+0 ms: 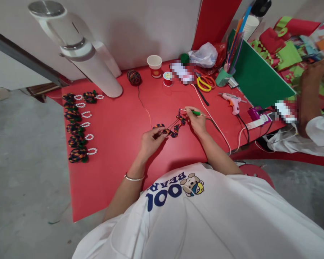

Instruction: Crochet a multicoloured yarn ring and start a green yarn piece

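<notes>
My right hand (196,120) is closed round a crochet hook with a green handle (195,113), its thin metal tip pointing left with a loop of dark yarn on it. My left hand (152,141) pinches a curling strip of multicoloured crochet (174,133), dark with orange and purple flecks. The strip winds between both hands just above the red table (118,144). Strands of yarn stretch from my left fingers toward the hook tip. Another strand runs up to a ball of variegated yarn (134,77) near the wall.
Finished yarn bundles with white bead loops (76,127) line the left edge. Along the back stand a tall white flask (97,68), a paper cup (154,66) and a thread spool (167,78). Yellow-handled scissors (203,85), a pink glue gun (231,102) and cables lie right, beside another person's arm (310,97).
</notes>
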Tool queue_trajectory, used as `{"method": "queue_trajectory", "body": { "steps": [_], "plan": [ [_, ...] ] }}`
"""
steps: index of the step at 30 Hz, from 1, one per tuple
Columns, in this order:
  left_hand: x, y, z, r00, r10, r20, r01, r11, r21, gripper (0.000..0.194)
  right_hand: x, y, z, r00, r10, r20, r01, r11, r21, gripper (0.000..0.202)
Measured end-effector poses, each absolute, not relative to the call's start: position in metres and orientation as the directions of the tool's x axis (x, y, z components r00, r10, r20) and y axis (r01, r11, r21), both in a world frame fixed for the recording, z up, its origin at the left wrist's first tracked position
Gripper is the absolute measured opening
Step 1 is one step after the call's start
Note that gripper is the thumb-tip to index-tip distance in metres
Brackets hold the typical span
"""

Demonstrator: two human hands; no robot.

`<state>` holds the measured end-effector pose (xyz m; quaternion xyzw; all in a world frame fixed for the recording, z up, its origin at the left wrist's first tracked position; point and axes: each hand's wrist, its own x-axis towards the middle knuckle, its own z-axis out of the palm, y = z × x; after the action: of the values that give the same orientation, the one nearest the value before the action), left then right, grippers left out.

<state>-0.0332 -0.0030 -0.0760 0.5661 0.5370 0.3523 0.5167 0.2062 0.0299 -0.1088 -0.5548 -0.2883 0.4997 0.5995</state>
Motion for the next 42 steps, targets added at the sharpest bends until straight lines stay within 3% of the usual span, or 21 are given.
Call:
{"method": "queue_trajectory", "body": {
  "steps": [4, 9, 14, 18, 21, 24, 27, 32, 37, 39, 42],
  "plan": [
    [-0.040, 0.004, -0.075, 0.141, 0.981, -0.136, 0.262, 0.095, 0.960, 0.024, 0.211, 0.037, -0.112, 0.343, 0.937, 0.059, 0.036, 0.049, -0.998, 0.012],
    [-0.050, 0.007, -0.072, 0.132, 0.987, -0.092, 0.320, 0.046, 0.946, 0.020, 0.213, 0.041, -0.115, 0.293, 0.949, 0.115, 0.119, 0.083, -0.989, 0.007],
    [-0.073, 0.012, -0.070, 0.033, 0.999, -0.030, 0.458, 0.011, 0.889, 0.022, 0.222, 0.043, -0.124, 0.266, 0.936, 0.232, 0.311, 0.144, -0.939, 0.011],
    [-0.088, 0.015, -0.069, -0.016, 1.000, -0.010, 0.549, 0.018, 0.836, 0.014, 0.228, 0.045, -0.127, 0.144, 0.942, 0.304, 0.581, 0.168, -0.796, 0.023],
    [-0.087, 0.015, -0.070, 0.018, 1.000, 0.022, 0.562, -0.028, 0.826, 0.015, 0.230, 0.042, -0.123, -0.016, 0.964, 0.266, 0.763, 0.184, -0.620, 0.032],
    [-0.080, 0.016, -0.075, 0.017, 1.000, 0.025, 0.492, -0.031, 0.870, 0.016, 0.229, 0.035, -0.114, -0.112, 0.964, 0.242, 0.830, 0.225, -0.510, 0.046],
    [-0.074, 0.016, -0.082, -0.018, 1.000, 0.003, 0.395, 0.004, 0.919, 0.018, 0.232, 0.024, -0.102, -0.102, 0.949, 0.297, 0.832, 0.245, -0.497, 0.045],
    [-0.075, 0.017, -0.092, -0.040, 0.999, -0.037, 0.332, 0.049, 0.942, 0.027, 0.257, 0.036, -0.078, 0.004, 0.946, 0.323, 0.860, 0.161, -0.483, 0.031],
    [-0.076, 0.020, -0.096, -0.080, 0.995, 0.058, 0.338, -0.028, 0.941, 0.030, 0.297, 0.108, -0.052, 0.204, 0.934, 0.292, 0.928, -0.089, -0.363, 0.035],
    [-0.078, 0.021, -0.096, -0.083, 0.988, 0.130, 0.343, -0.094, 0.934, 0.028, 0.310, 0.140, -0.046, 0.290, 0.937, 0.195, 0.927, -0.225, -0.299, 0.039],
    [-0.082, 0.021, -0.096, -0.065, 0.985, 0.161, 0.338, -0.130, 0.932, 0.020, 0.322, 0.173, -0.046, 0.303, 0.952, 0.052, 0.936, -0.287, -0.203, 0.040]
  ]
}}
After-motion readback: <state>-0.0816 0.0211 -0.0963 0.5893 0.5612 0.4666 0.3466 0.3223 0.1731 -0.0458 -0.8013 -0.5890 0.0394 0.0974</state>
